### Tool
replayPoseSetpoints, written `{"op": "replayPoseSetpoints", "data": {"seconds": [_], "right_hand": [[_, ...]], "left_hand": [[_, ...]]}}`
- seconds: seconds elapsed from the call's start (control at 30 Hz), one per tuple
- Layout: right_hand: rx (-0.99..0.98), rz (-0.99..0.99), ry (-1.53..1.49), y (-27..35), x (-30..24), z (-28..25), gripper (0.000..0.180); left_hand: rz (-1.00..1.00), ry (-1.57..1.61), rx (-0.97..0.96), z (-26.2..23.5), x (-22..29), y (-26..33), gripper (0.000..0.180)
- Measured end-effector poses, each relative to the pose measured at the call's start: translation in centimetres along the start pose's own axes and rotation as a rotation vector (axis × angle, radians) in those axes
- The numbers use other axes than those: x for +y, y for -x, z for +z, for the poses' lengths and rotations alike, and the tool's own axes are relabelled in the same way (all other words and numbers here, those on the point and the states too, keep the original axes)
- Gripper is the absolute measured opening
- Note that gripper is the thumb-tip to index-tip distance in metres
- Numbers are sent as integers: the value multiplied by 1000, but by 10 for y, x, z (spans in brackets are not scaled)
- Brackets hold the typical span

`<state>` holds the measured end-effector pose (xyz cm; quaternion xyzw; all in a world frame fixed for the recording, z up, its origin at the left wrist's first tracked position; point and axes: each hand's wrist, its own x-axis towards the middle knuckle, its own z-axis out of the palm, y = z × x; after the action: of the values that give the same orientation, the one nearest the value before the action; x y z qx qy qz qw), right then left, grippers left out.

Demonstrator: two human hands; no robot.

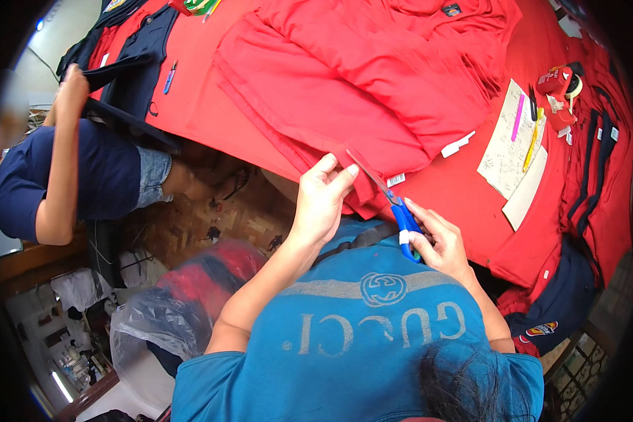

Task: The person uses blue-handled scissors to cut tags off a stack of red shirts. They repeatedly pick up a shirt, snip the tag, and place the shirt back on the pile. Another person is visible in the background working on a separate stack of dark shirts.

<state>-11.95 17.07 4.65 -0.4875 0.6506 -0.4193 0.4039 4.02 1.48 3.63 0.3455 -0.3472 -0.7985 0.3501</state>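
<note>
Blue-handled scissors (405, 219) are in my right hand (441, 240), their blades pointing away and to the left. Near the blade tips, my left hand (322, 199) has thumb and forefinger pinched on the edge of a red garment (373, 84), or on a thread from it too fine to see. The garment lies spread and folded over the table in front of me, its near corner hanging by the blades. A small white label (395, 180) shows at its lower edge, and another white tag (458, 144) lies to the right.
On the red-covered table (464, 211) lie papers (506, 144) with a pink pen, yellow pen and dark tool. A red tape dispenser (557, 84) is farther right. At left, another person (84, 176) handles dark garments (144, 63). A filled plastic bag (190, 302) stands on my left.
</note>
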Motion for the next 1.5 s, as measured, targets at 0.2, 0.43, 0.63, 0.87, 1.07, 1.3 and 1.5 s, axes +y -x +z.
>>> {"op": "replayPoseSetpoints", "data": {"seconds": [0.2,0.43,0.63,0.87,1.07,1.3,1.5], "right_hand": [[8,-63,0,-11,-2,2,47],[-70,32,-16,-12,-3,-4,46],[-78,-96,83,-30,-10,-7,50],[-88,-43,-26,-51,-11,-5,47],[-93,114,-254,-52,0,-2,43],[-22,-136,-77,-63,-16,-3,47],[-35,-21,-160,-77,-14,-8,43]], "left_hand": [[28,-24,-2,9,6,13,24],[65,15,112,-19,-15,3,30],[71,-132,-7,-2,7,6,53],[-30,-48,-146,1,15,-3,69],[83,101,-26,0,19,-19,45],[135,-172,-78,2,36,-27,45],[52,-170,-169,11,41,-30,53]]}}
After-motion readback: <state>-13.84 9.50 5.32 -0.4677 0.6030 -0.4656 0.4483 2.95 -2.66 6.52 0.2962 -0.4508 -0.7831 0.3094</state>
